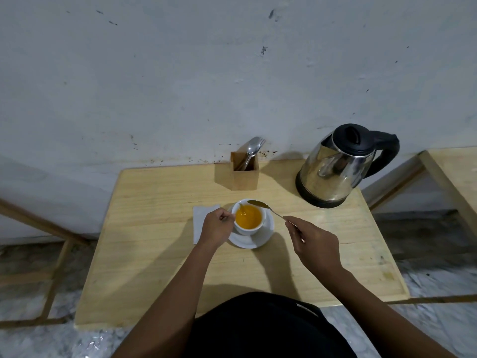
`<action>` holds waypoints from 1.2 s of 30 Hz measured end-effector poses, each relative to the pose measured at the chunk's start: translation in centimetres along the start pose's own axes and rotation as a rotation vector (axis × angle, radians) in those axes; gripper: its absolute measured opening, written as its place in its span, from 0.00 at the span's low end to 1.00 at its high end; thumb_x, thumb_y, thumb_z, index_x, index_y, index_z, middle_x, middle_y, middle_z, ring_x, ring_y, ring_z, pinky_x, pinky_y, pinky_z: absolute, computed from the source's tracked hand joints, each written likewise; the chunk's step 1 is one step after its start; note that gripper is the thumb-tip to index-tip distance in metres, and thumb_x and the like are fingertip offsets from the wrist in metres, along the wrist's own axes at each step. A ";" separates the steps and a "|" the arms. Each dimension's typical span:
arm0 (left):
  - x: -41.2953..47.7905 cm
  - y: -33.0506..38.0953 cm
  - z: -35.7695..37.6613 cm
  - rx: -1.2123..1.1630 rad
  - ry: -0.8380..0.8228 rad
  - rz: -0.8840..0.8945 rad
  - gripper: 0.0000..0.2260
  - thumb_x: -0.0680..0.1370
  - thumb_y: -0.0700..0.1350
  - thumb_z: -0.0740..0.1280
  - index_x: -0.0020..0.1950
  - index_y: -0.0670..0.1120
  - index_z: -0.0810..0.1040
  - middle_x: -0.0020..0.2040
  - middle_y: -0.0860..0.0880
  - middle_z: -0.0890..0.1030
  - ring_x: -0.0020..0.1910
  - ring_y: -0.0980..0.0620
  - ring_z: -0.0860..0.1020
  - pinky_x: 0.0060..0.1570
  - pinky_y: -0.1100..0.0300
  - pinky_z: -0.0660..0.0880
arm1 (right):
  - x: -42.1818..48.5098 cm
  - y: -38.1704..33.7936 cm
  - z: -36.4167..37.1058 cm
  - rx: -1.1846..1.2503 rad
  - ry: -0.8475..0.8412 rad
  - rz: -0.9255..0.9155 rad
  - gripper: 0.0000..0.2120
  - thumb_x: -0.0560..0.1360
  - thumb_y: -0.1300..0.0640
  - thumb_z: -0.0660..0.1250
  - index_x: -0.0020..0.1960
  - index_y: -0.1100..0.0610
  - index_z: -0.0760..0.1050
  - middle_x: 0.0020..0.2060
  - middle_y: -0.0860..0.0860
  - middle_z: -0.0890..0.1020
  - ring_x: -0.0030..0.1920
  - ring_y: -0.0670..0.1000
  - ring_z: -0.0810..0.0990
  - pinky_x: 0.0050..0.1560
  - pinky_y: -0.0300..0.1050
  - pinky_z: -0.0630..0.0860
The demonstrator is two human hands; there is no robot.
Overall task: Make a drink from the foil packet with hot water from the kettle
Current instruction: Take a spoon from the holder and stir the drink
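Observation:
A white cup (249,229) full of orange drink (248,217) stands on a white saucer (265,235) in the middle of the wooden table (154,254). My left hand (216,227) is closed on the cup's left side, at its handle. My right hand (315,245) holds a metal spoon (265,206) by its stem, with the bowl lifted just above the cup's far right rim. The steel kettle (335,169) with black lid and handle stands at the back right of the table. No foil packet is visible.
A white napkin (200,220) lies left of the saucer, partly under my left hand. A wooden cutlery holder (245,174) with spoons and a fork stands at the back by the wall. A second wooden table (456,174) is at the right.

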State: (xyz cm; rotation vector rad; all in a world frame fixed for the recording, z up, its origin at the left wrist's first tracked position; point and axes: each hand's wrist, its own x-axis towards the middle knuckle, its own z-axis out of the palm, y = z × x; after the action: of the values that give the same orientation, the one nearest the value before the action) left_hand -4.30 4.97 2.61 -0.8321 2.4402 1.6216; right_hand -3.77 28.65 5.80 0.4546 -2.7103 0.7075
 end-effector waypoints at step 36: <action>-0.3 0.3 -0.1 -0.030 -0.016 0.000 0.08 0.78 0.43 0.66 0.41 0.41 0.76 0.36 0.50 0.76 0.35 0.50 0.72 0.38 0.53 0.71 | -1.5 -1.3 0.6 0.264 -0.064 0.167 0.08 0.78 0.53 0.68 0.56 0.47 0.81 0.40 0.43 0.85 0.35 0.33 0.75 0.35 0.29 0.66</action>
State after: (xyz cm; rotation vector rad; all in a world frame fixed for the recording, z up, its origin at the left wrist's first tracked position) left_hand -4.18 5.10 2.98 -0.8196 2.4104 1.6629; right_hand -2.08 27.64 5.31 0.3161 -2.7477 1.1234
